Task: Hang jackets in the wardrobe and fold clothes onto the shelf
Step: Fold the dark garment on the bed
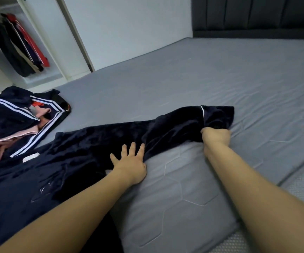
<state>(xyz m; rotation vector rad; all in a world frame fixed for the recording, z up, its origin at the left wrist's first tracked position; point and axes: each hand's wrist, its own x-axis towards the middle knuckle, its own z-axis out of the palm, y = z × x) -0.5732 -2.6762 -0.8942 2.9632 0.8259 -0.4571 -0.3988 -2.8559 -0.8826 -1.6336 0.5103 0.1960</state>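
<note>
While the big grey bed (193, 84) fills most of the room, a dark blue fuzzy top (92, 143) lies spread over its near left part, with one sleeve stretched toward the middle. At the left edge of the bed sits a pile of clothes (20, 121), blue with white stripes and some pink. Jackets (18, 42) hang in the white wardrobe (43, 33) past the far left corner. The left hand (129, 165) presses flat on the top, fingers spread. The right hand (215, 136) grips the sleeve end tight.
</note>
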